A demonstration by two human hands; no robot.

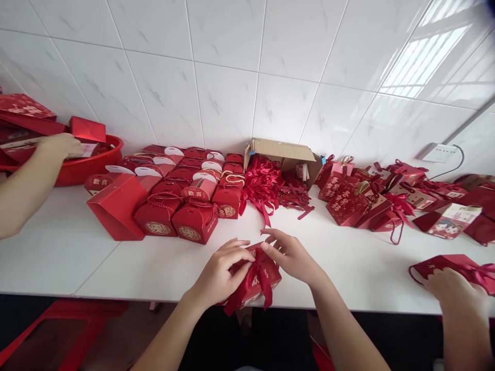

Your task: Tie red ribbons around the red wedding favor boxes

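Observation:
A small red gift box (pixel 266 281) with a red ribbon bow (pixel 256 275) lies on the white counter (pixel 154 263) near its front edge. My left hand (pixel 222 273) curls around the box's left side, fingers closed on the ribbon. My right hand (pixel 290 255) rests on the box's top right, fingertips pinching the ribbon near the knot. The loose ribbon tails hang over the counter's edge.
Several finished red boxes (pixel 185 198) stand in rows behind. A cardboard carton (pixel 286 154) spills red ribbons (pixel 266 185). More red boxes (pixel 386 198) lie at right. Another person's arm (pixel 27 180) reaches a red basin (pixel 88 165) at left; another hand (pixel 452 291) holds a red bag at right.

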